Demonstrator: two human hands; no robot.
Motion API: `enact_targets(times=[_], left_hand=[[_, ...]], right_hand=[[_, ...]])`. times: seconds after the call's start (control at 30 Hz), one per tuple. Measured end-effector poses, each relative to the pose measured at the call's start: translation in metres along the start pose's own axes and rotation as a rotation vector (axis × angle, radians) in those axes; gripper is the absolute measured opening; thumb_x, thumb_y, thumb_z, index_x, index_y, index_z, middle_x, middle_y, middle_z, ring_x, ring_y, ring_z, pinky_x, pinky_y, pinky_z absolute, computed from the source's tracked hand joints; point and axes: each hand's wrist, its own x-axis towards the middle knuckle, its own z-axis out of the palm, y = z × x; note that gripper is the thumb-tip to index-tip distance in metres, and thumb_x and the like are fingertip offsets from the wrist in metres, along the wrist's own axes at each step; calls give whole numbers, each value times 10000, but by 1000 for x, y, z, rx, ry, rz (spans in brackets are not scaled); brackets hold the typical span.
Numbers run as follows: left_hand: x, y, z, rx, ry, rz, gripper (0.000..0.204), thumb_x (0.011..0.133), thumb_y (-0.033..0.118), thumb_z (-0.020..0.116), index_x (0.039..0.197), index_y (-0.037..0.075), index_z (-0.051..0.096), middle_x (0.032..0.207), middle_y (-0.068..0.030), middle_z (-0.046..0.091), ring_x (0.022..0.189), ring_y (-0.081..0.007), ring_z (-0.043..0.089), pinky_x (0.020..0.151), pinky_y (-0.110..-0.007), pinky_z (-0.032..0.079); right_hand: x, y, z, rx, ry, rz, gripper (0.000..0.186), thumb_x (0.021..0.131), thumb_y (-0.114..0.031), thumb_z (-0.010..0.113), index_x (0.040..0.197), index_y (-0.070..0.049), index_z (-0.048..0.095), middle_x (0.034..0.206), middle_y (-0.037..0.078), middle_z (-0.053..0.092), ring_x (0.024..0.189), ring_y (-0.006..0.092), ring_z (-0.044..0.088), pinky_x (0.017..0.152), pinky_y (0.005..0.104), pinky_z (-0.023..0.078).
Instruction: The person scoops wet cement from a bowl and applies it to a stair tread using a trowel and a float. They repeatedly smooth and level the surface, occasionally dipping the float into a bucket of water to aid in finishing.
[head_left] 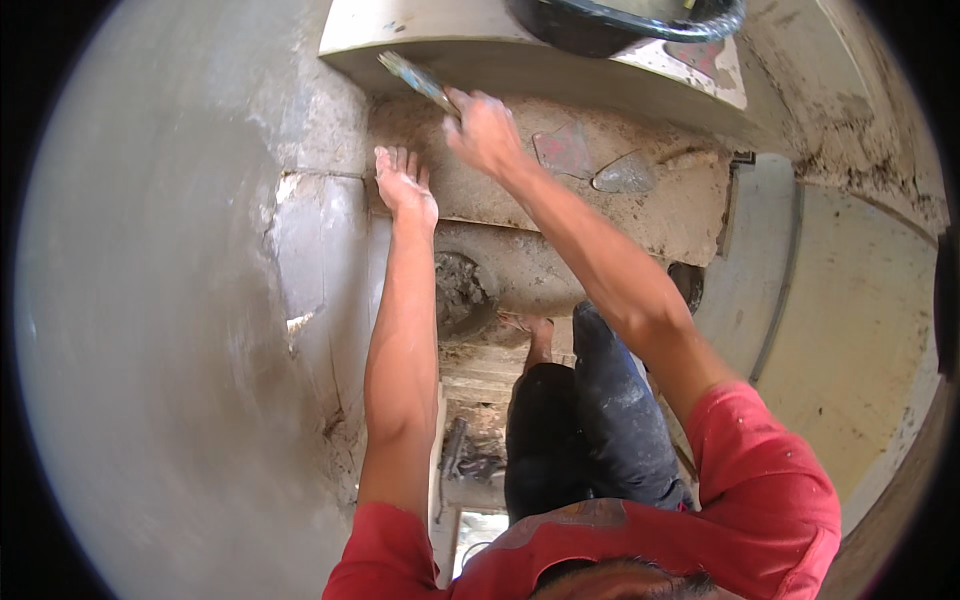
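My right hand (480, 135) grips a paint-streaked brush (420, 82), its far end tilted up to the left, close under the curved white ledge (355, 25). Lower and to the left, my left hand (405, 185), dusted white, has its fingers stretched out beside the grey plastered wall (320, 150); whether it presses on a surface I cannot tell. Right of my right hand, a flat reddish piece (560, 150) and a grey triangular piece (622, 172) lie on a dusty step (670, 210).
A black tub (590, 30) sits on the ledge. A round container of grey mortar (462, 290) is on the lower step beside my bare foot (535, 335). Large pale panels (840, 300) stand at the right. A broad grey plastered wall (160, 320) fills the left.
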Motion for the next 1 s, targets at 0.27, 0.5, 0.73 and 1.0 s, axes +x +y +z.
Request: enact_targets(times=[0.27,0.5,0.73,1.0], left_hand=[[-11,-5,10,33,-42,-21,846,1111,552,455,1722,62,137,1781,-188,188,1641,-347,211,1324,-494,167],[-11,-29,0,60,-62,-27,838,1102,528,458,1729,96,108,1773,-194,201,1634,-360,228,1330,-505,158],[-16,-46,-7,28,3,-88,818,1114,543,431,1715,54,171,1777,-187,209,1635,-338,229,1321,-498,168],[-17,-47,-30,36,-134,-80,715,1122,520,409,1664,63,311,1698,-182,354,1534,-349,394,1263,-463,318]], right_hand=[[-71,116,-76,241,365,340,419,956,-167,712,1361,-64,734,910,148,754,813,233,702,781,413,570],[-123,151,-120,789,833,752,162,1001,-100,691,1118,7,721,814,37,644,658,118,598,511,313,469],[-27,42,1,715,708,766,139,1010,-102,675,1113,-11,700,787,57,670,655,153,623,585,344,504],[-26,-29,61,493,167,262,383,929,-153,669,1262,27,725,1069,323,731,1023,463,726,973,496,561]])
